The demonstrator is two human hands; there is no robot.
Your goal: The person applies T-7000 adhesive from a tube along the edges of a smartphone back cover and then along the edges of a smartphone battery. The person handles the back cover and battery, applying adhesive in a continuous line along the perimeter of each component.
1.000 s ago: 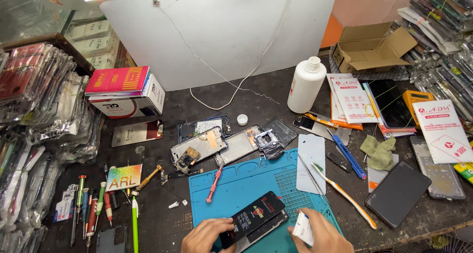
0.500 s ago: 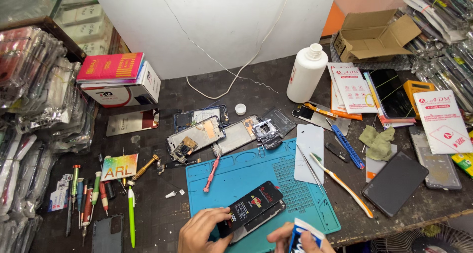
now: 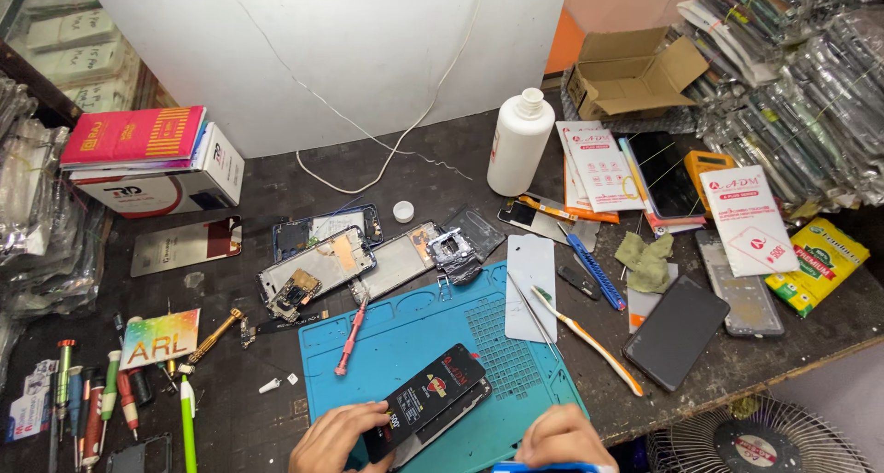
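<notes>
On blue mat (image 3: 516, 344), pink screwdriver (image 3: 351, 338), toothbrush (image 3: 589, 339), tweezers (image 3: 530, 315) beside phone (image 3: 428, 401)

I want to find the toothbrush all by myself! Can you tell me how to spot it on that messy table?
Start at the blue work mat at the front of the dark table. Go to its right edge, just beyond the grid of small holes. There the toothbrush lies slanted, head on the mat and handle on the table; its white-and-orange handle sets it apart from the thin metal tweezers beside it.
</notes>
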